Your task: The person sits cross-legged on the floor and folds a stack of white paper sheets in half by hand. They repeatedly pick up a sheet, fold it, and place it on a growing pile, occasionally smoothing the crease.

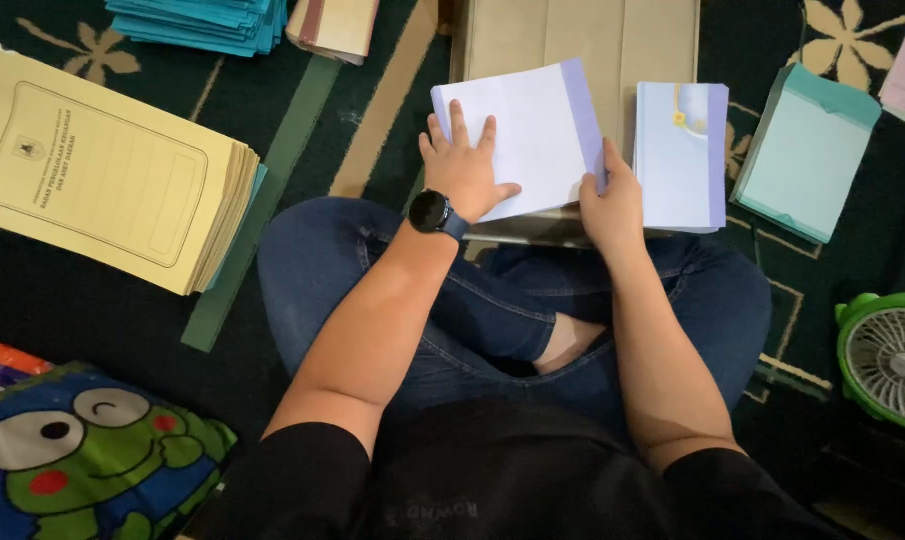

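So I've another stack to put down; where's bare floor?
Bare carpet lies between the yellow stack and the knee, and between the teal folders and the green fan. It is crowded around both hands.

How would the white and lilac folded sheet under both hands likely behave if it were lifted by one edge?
The folded sheet looks thin, so it would probably be light and droop. The left hand lies flat on it and the right hand pinches its lilac edge, which suggests it would otherwise spring open or slide on the beige board.
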